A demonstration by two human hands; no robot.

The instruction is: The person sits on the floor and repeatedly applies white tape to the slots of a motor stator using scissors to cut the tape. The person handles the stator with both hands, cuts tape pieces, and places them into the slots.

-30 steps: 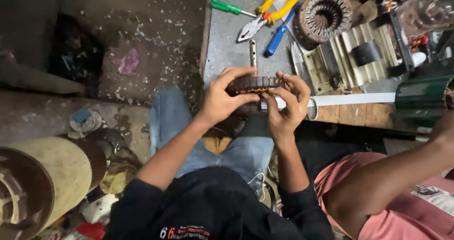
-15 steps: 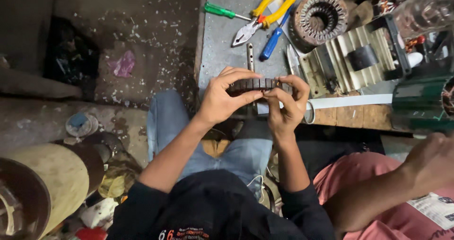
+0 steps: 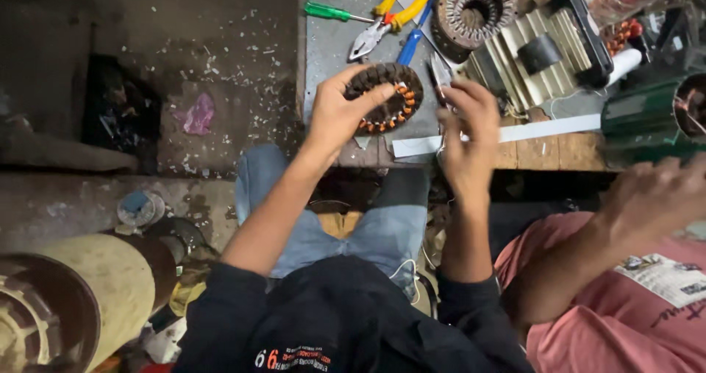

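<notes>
The stator ring (image 3: 386,97), wound with copper coils, is gripped at its rim by the left hand (image 3: 337,116) above the desk (image 3: 331,42), its open face tilted toward the camera, axis near vertical. The right hand (image 3: 465,134) is blurred, seemingly loose beside pliers (image 3: 382,20).

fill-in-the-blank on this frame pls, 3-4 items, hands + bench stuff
1. The left hand grips a round stator core whose windings are ____ in colour.
2. The right hand is ____ the stator core, not touching it.
3. The pliers on the bench have ____ handles.
4. The screwdriver beside the pliers has a ____ handle.

Missing words: orange; off; yellow; green
</notes>
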